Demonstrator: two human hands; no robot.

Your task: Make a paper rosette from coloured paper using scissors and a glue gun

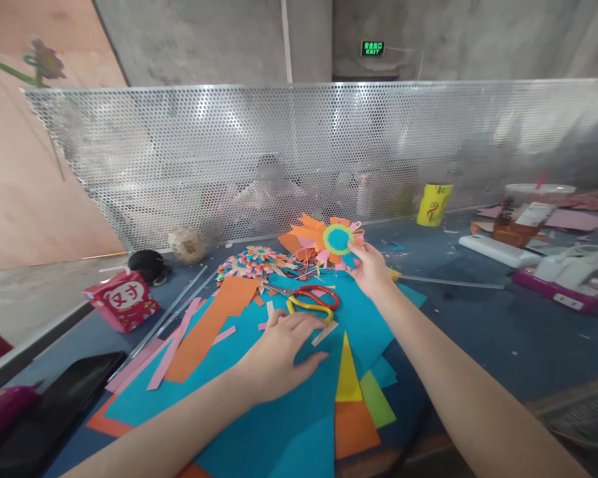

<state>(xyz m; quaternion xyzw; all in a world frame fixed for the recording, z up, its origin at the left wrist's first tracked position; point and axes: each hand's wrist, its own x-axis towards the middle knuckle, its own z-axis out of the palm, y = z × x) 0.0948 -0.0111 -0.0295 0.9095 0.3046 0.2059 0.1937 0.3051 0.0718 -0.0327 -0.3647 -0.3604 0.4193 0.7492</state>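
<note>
Between the thumb and fingers of my right hand (371,269) is a felt flower (337,239) with a blue centre, a yellow-green ring and orange petals. My left hand (285,352) lies palm down over blue felt sheets (289,431), thumb spread from the fingers, holding nothing I can see. Its fingertips are beside the scissors (315,299), which have one red and one yellow handle loop. Orange felt (209,325) and pink strips (174,342) lie left of it. Yellow felt (347,375) is to its right. A pile of colourful fringed felt (254,262) sits behind.
A perforated metal screen (219,153) runs along the back, with a person behind it. To the left are a red box (121,300), clear sticks (172,312) and a black tray-like object (54,411). A yellow can (434,204), drink cup (523,216) and power strip (561,292) stand right.
</note>
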